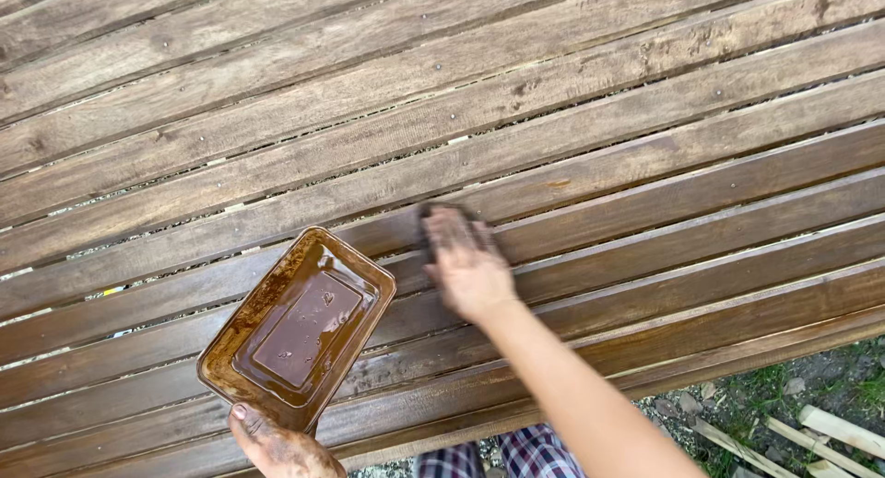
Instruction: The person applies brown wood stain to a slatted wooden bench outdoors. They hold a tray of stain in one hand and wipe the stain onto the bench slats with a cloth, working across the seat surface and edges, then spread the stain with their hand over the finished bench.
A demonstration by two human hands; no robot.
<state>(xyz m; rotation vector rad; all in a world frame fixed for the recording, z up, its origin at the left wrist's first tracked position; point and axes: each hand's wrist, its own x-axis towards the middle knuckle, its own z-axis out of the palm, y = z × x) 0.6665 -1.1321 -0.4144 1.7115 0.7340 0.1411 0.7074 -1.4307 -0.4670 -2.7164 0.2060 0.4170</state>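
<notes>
A slatted wooden panel [572,137] fills nearly the whole view from the head camera, its long boards running at a slant from lower left to upper right, with thin gaps between them showing pale ground beneath. The boards look unevenly coloured: those in the lower and right part are a deep, glossy brown, as if freshly stained, while those toward the upper left are paler and duller — so by appearance the staining is well along, with the upper boards perhaps awaiting more.

At the bottom right corner lies a patch of gravel and grass [784,395] with a few loose pale wooden sticks [830,427]. A strip of plaid cloth [516,455], likely the person's clothing, shows at the bottom edge.

A shallow rectangular tray [297,326], smeared inside with brown stain, rests tilted over the lower-left boards. The left hand [277,446], itself stained brown, grips the tray's near edge, thumb on the rim.

The right hand [470,266] reaches out to the middle of the panel, fingers laid flat and close together, pressing down on a dark pad or sponge [442,215] — mostly hidden under the fingers — against a board.
</notes>
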